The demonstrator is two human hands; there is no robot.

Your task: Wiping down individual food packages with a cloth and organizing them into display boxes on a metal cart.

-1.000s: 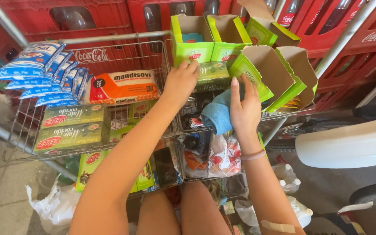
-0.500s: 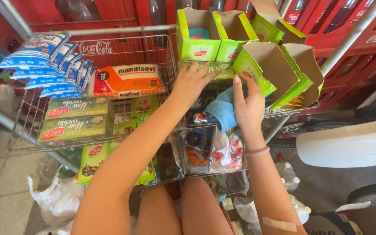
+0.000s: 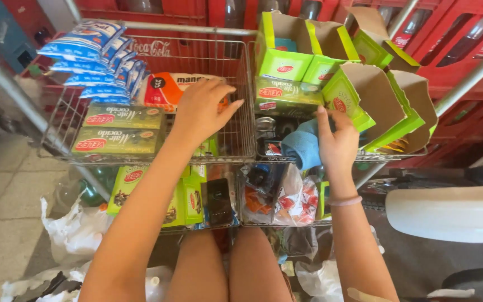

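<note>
My left hand hovers with fingers spread over the left wire basket, just in front of an orange and white bag. It holds nothing. My right hand rests at the front of the right wire basket, fingers curled around a light blue cloth. Just above that hand lie a flat green box and an open green and brown carton.
Blue and white packets are stacked at the back left. Two flat green boxes lie in the left basket. Lower baskets hold green packets and red and white bags. Red crates stand behind. A white plastic chair is on the right.
My left hand has moved left, from the green box in the right basket to over the left basket. My right hand has stayed on the blue cloth.
</note>
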